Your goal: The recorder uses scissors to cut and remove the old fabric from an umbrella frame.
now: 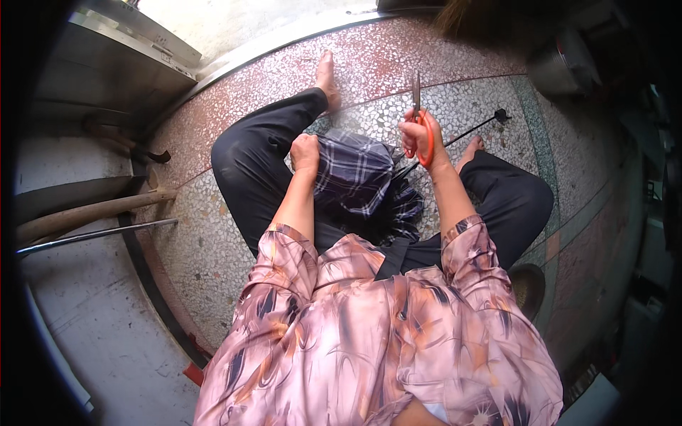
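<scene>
My left hand is closed on the edge of a dark checked cloth with white lines. The cloth hangs between my legs, and more of it lies bunched lower down, partly in shadow. To the right, my right hand grips a pair of scissors with orange handles. Their dark blades point away from me, close together, and stand apart from the cloth. Just beyond my right wrist, a thin black rod with a small dark end piece slants across the floor; its near end is hidden by the cloth and hand.
I sit on a speckled terrazzo floor, legs in dark trousers bent outward. On the left are a wooden pole, a metal tube and a curved hook-like tool. A metal bucket stands far right. A doorway lies ahead.
</scene>
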{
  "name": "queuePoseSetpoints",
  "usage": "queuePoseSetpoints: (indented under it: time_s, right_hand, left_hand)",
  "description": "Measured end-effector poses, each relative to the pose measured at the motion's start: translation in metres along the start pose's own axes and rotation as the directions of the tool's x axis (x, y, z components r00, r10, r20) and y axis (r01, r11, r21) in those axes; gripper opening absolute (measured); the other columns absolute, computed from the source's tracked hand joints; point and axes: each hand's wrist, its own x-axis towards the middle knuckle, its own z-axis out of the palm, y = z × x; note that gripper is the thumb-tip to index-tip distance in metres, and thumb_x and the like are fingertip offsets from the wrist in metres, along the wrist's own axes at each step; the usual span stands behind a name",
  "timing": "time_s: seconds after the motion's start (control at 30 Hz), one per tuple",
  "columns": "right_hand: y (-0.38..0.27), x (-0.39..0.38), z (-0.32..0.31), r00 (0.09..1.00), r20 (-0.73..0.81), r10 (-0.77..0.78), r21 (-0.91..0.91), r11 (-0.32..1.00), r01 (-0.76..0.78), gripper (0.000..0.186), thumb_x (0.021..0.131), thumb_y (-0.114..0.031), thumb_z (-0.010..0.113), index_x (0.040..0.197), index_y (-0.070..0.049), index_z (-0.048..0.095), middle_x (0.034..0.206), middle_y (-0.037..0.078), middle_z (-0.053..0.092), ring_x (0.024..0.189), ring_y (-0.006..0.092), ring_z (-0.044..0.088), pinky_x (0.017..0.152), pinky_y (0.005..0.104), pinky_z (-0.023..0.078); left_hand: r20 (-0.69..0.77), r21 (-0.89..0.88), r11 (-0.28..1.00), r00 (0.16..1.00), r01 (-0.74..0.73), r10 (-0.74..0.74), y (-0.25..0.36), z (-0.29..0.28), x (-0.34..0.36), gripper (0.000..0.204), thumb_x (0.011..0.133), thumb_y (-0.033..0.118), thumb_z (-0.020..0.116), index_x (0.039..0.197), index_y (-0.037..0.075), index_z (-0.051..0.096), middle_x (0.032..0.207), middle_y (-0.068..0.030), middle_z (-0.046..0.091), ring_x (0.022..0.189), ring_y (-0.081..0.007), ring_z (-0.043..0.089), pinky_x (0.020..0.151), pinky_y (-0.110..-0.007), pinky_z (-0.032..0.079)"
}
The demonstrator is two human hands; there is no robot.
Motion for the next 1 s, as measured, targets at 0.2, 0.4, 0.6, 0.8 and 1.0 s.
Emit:
queuePoseSetpoints:
  time_s: [0.2,0.4,0.6,0.8,1.0]
  right_hand:
    - [-0.007,0.001,-0.023,0.972,-0.236,-0.025,0.374,0.920,0.115,0.022,0.076,-0.001,0.060,0.090,-0.008,0.044,0.059,-0.001,0.040,0.042,0.0100,0.038,0.039,0.0263,0.035]
    - [-0.017,-0.002,-0.016,0.965,-0.253,-0.061,0.279,0.951,0.133,0.026,0.075,-0.001,0.060,0.094,-0.006,0.044,0.059,0.000,0.040,0.041,0.0096,0.037,0.036,0.0248,0.032]
    - [-0.011,-0.001,-0.011,0.963,-0.251,-0.099,0.225,0.961,0.158,0.029,0.074,-0.003,0.063,0.096,-0.005,0.046,0.062,0.000,0.043,0.042,0.0084,0.040,0.032,0.0250,0.030]
    - [-0.001,0.006,-0.018,0.984,-0.122,-0.128,-0.066,0.990,0.121,0.049,0.071,-0.010,0.071,0.110,-0.002,0.043,0.078,0.004,0.054,0.062,0.0100,0.053,0.046,0.0224,0.041]
    - [-0.017,-0.002,-0.032,0.993,-0.072,-0.097,-0.477,0.877,0.051,0.071,0.070,-0.036,0.080,0.111,0.007,0.041,0.086,0.007,0.056,0.073,0.0143,0.055,0.067,0.0244,0.048]
  left_hand:
    - [-0.582,0.039,0.977,0.790,-0.210,0.193,0.113,-0.043,-0.034,0.043,0.073,0.007,0.054,0.115,0.001,0.050,0.109,-0.0215,0.058,0.100,-0.0372,0.056,0.090,-0.047,0.041]
    - [-0.071,-0.310,0.742,0.792,-0.595,0.606,0.179,-0.040,-0.061,0.030,0.078,0.021,0.062,0.101,0.004,0.055,0.095,-0.0164,0.058,0.094,-0.0339,0.055,0.084,-0.042,0.042]
    - [0.142,-0.237,0.875,0.876,-0.423,0.462,0.164,-0.006,-0.067,0.021,0.083,0.024,0.058,0.094,0.007,0.054,0.092,-0.0165,0.058,0.085,-0.0366,0.059,0.073,-0.045,0.047]
    - [0.147,-0.277,0.893,0.902,-0.355,0.405,0.151,-0.003,-0.061,0.016,0.084,0.019,0.051,0.095,0.011,0.061,0.084,-0.0191,0.064,0.081,-0.0374,0.063,0.071,-0.047,0.049]
    - [0.275,-0.239,0.971,0.958,-0.016,0.084,0.139,-0.012,-0.039,0.029,0.076,0.016,0.050,0.100,0.015,0.068,0.095,-0.0187,0.066,0.093,-0.0358,0.062,0.083,-0.044,0.048]
